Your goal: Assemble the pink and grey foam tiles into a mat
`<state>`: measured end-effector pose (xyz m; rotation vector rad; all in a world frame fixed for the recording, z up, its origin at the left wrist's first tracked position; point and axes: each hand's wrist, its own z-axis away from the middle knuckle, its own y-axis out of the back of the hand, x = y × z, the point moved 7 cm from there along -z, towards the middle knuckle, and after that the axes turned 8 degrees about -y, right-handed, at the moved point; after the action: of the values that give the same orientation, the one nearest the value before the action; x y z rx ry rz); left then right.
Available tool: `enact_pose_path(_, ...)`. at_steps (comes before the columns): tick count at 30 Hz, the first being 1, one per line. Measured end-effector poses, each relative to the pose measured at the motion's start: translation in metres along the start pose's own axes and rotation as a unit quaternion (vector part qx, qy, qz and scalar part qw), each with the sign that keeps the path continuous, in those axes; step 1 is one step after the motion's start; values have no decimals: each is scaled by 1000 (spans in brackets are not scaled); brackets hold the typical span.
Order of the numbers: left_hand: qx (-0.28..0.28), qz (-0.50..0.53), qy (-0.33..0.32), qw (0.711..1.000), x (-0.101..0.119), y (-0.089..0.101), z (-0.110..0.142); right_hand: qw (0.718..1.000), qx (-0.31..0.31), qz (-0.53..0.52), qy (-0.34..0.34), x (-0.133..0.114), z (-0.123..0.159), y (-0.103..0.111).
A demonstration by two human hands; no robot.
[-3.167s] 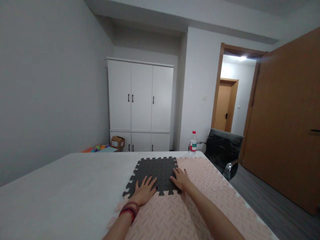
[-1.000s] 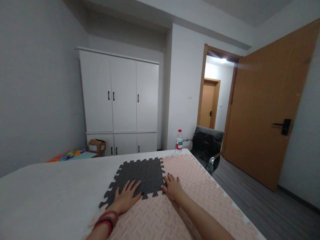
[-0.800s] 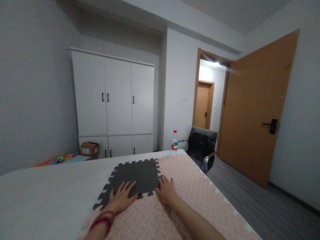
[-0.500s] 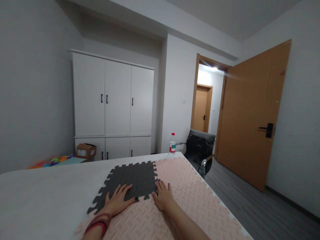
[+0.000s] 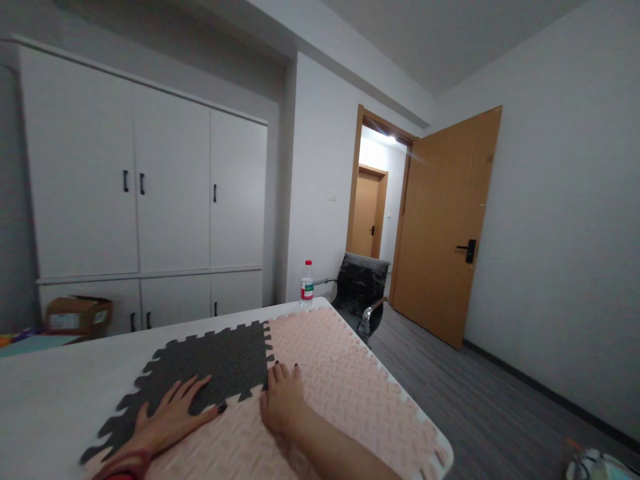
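Note:
A dark grey foam mat tile (image 5: 215, 363) with jigsaw edges lies flat on the white table (image 5: 45, 393). Pink foam mat tiles (image 5: 340, 373) of the same kind border it on the right and near sides. My left hand (image 5: 173, 413) rests with fingers spread across the grey tile's near edge, the thumb reaching over the seam with the pink. Just right of the grey tile's near corner, my right hand (image 5: 283, 397) lies palm down on the pink tile, fingers stretched forward beside the seam. Neither hand grips anything.
A water bottle (image 5: 307, 285) with a red cap stands at the table's far corner. Behind it is a black chair (image 5: 361, 287). An open cardboard box (image 5: 77, 317) sits at the left, before a white cabinet (image 5: 170, 180). A wooden door (image 5: 445, 227) stands open at the right.
The view has turned to the right, so everything appears shifted left, and more floor shows. Both hands keep about the same places on the tiles.

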<state>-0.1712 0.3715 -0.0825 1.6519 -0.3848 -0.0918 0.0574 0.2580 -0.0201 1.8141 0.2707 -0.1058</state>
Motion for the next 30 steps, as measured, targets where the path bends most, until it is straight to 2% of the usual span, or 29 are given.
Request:
enact_pose_path(3,1,-17,1,1000,-7,-10,-7,999,-12,-17,41,23,25,19)
enact_pose_path(5,0,-26,3,1000,-9,-12,-9,999,-28,-23,22,55,41,34)
enact_pose_path(9,7,-2,-16,1000,-5,-8,-8,988,-62,-40,-134,152,78,70)
enact_pose_path(12,3,14,-15,1000,-5,-5,-5,978,-52,-41,-197,221,117,92)
enact_pose_path(14,3,15,-13,1000,-4,-4,-3,970,-50,-44,-232,263,148,92)
enact_pose_path(17,9,12,-15,1000,-3,-2,0,953,-19,-91,-289,313,196,76)
enact_pose_path(19,10,10,-16,1000,-1,-1,1,943,9,-130,-307,331,221,61)
enact_pose_path(22,9,7,-13,1000,0,2,3,923,47,-191,-330,335,247,44)
enact_pose_path(25,8,4,-12,1000,2,4,6,910,97,-217,-339,327,259,41)
enact_pose_path(30,9,-1,-6,1000,4,4,7,908,167,-207,-325,324,266,44)
